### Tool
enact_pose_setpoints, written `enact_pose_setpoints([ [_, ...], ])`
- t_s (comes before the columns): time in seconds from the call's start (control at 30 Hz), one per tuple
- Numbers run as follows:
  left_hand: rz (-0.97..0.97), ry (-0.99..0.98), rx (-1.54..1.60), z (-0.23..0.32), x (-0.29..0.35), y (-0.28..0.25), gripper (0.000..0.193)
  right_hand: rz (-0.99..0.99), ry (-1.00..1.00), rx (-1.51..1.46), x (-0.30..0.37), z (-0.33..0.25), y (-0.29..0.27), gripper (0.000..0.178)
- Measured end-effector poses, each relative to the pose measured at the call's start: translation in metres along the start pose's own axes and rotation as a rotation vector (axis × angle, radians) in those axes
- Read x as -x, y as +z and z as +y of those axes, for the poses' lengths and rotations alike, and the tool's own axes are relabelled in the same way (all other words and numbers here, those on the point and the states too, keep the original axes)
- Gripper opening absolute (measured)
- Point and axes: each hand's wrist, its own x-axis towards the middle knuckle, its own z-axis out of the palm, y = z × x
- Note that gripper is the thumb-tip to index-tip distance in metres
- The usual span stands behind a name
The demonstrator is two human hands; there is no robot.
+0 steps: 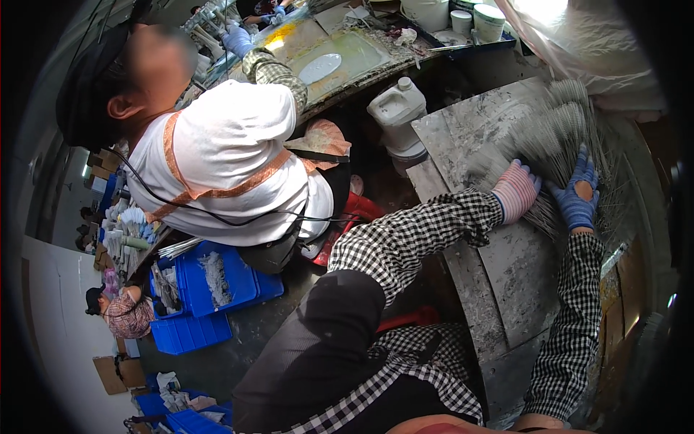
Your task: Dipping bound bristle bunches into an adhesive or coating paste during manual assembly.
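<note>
A fanned bundle of thin grey rods (560, 130), wire-like, lies over the far end of a grey, stained work board. My left hand (515, 193), in a pink-and-white striped glove, curls its fingers round the near left part of the bundle. On the right side, my right hand (577, 195) wears a blue glove with a hole at its back. Its fingers stretch out along the rods, touching them. Some rod ends poke out below, between the two hands. The fingertips of my left hand are partly hidden.
Beside the stained board (499, 267) stands a white jug (397, 108). A co-worker in a white shirt (224, 152) sits to the left, reaching over a messy bench (361, 79). Blue bins (238, 286) hold pale items. Plastic sheeting (600, 50) hangs at far right.
</note>
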Motion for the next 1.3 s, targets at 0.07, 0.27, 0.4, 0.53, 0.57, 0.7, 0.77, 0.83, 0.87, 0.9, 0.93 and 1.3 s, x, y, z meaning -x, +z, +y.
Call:
enact_pose_setpoints([
  [0.07, -0.027, 0.014, 0.066, 0.003, 0.013, -0.002, 0.034, 0.016, -0.031, -0.025, -0.009, 0.008, 0.002, 0.122],
  [0.27, -0.253, -0.063, 0.156, -0.001, 0.077, -0.030, 0.027, 0.128, -0.109, -0.079, -0.016, 0.025, 0.020, 0.119],
  [0.4, -0.289, 0.027, 0.074, -0.007, 0.097, -0.035, 0.054, 0.068, -0.053, 0.044, -0.013, 0.026, 0.025, 0.120],
  [0.53, -0.291, 0.056, 0.080, -0.009, 0.088, -0.036, 0.055, -0.009, -0.049, 0.073, -0.006, 0.020, 0.022, 0.122],
  [0.57, -0.326, 0.041, 0.105, -0.011, 0.085, -0.036, 0.056, -0.030, -0.037, 0.084, -0.004, 0.018, 0.021, 0.123],
  [0.7, -0.131, 0.191, 0.022, -0.015, 0.082, -0.034, 0.065, 0.060, -0.131, 0.064, 0.012, 0.011, 0.010, 0.128],
  [0.77, -0.242, 0.111, 0.176, -0.013, 0.085, -0.031, 0.074, 0.148, -0.210, 0.109, 0.024, 0.005, 0.003, 0.125],
  [0.83, -0.310, 0.109, 0.191, -0.010, 0.091, -0.025, 0.083, 0.396, -0.550, 0.026, 0.037, -0.002, -0.002, 0.096],
  [0.87, -0.287, 0.102, 0.184, -0.007, 0.093, -0.022, 0.081, 0.506, -0.692, -0.013, 0.043, -0.007, -0.001, 0.083],
  [0.9, -0.264, 0.092, 0.176, -0.004, 0.097, -0.019, 0.078, 0.316, -0.865, -0.008, 0.048, -0.012, 0.002, 0.066],
  [0.93, -0.231, 0.071, 0.156, 0.000, 0.101, -0.017, 0.076, 0.146, -1.006, -0.006, 0.052, -0.016, 0.008, 0.049],
  [1.3, -0.275, 0.039, 0.078, 0.014, 0.165, -0.025, 0.044, 0.180, -0.991, 0.133, 0.064, -0.018, 0.025, 0.019],
])
